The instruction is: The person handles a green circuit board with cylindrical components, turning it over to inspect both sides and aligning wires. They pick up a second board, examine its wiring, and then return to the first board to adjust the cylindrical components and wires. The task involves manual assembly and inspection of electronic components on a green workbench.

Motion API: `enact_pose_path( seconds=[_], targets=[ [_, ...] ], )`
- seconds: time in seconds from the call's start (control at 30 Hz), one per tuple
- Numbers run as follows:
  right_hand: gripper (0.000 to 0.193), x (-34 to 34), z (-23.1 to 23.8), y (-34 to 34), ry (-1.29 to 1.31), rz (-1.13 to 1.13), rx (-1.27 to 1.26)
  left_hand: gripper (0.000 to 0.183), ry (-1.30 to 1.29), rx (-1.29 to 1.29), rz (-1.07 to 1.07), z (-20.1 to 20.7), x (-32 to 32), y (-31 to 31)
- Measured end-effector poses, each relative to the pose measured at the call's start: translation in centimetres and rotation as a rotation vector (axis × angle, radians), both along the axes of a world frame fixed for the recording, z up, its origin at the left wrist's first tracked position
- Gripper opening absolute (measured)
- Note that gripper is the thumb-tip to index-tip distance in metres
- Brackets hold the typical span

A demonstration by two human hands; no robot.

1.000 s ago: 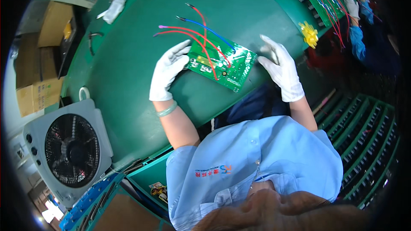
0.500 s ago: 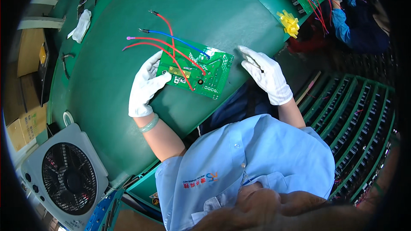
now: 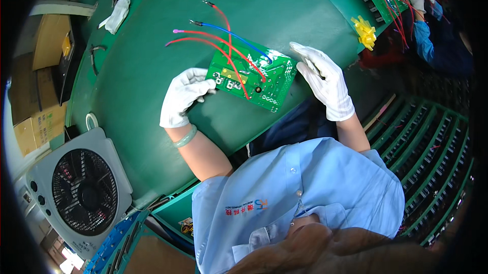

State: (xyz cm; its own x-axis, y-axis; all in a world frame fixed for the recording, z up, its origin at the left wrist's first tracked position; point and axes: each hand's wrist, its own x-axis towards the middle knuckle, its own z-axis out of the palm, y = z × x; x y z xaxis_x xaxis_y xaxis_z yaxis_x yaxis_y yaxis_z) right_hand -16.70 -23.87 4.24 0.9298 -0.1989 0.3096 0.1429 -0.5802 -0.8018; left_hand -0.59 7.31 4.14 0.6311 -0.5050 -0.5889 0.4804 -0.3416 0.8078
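Between left hand [image 3: 184,96] and right hand [image 3: 326,82] | circuit board [image 3: 252,82] | left pinching edge | right loose alongside

Circuit board [image 3: 284,78]: green, with white marks, short white dashes towards one end, yellow-gold rectangular patch. Red wires [image 3: 203,33], three: two with purplish-pink tips, one with dark tip. Blue wire [image 3: 231,33]: single, dark-tipped. Left hand [image 3: 185,96] and right hand [image 3: 325,81]: white gloves. Bangle [image 3: 186,135]: pale green. Bench [image 3: 152,96]: plain green. Shirt [image 3: 325,177]: light blue, red, orange and blue emblem. Fan [image 3: 85,192]: grey housing, black grille. Rack [image 3: 414,139]: green bands alternating with dark rows. Ribbon-like bundle [image 3: 364,33]: yellow.
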Motion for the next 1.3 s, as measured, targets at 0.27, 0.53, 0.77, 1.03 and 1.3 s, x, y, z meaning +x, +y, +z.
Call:
enact_pose_path(
  seconds=[0.27,0.53,0.77,1.03,1.3],
  targets=[
    [0.035,-1.0,0.5,1.3,0.031,0.133,-0.033,0.028,-0.049,-0.173,0.029,-0.6,-0.6,-1.4],
    [0.032,-2.3,-1.0,1.8,0.034,0.071,0.020,0.028,-0.040,-0.275,0.031,-1.7,-0.1,-1.9],
    [0.040,-2.3,-1.3,1.9,0.029,0.066,0.091,0.027,-0.051,-0.281,0.031,-1.4,-0.2,-2.1],
    [0.039,-2.3,-1.7,2.1,-0.009,0.044,0.045,0.030,-0.062,-0.237,0.017,-1.2,-0.2,-2.1],
    [0.038,-5.0,-0.6,2.9,0.149,0.477,0.066,0.078,-0.288,-0.746,0.306,-3.5,0.5,-4.9]
  ],
)
